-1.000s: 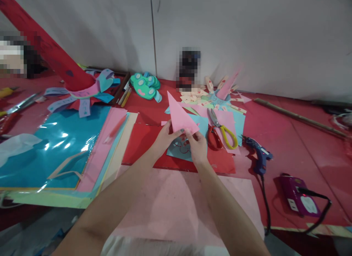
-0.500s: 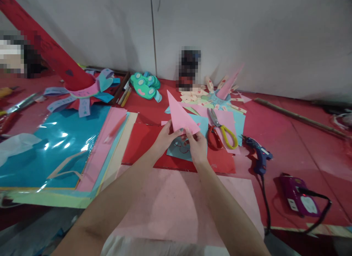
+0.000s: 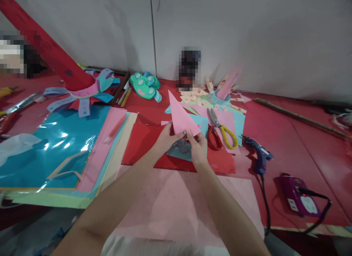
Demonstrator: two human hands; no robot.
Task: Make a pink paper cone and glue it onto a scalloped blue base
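Observation:
A pink paper cone (image 3: 181, 118) is held between both hands, its point up and leaning left. My left hand (image 3: 167, 135) grips its lower left edge, the thumb along the bottom. My right hand (image 3: 197, 143) pinches the bottom edge at the right, with its fingertips partly hidden beneath. Under the hands lies a light blue sheet (image 3: 178, 153) with a drawn outline, on top of a red sheet (image 3: 148, 138). Just right of my right hand rest scissors (image 3: 216, 120) with one red and one yellow handle.
A dark blue glue gun (image 3: 260, 153) and a purple power box (image 3: 299, 197) lie at the right. Behind stand a finished pink cone (image 3: 228, 85) and green frog cutouts (image 3: 144, 85). A red paper cone (image 3: 52, 47) rises at the left, beside stacked coloured sheets (image 3: 96, 157).
The pink cone has shifted very slightly to the right in my hands. Both hands keep their hold, and the things on the table look unmoved.

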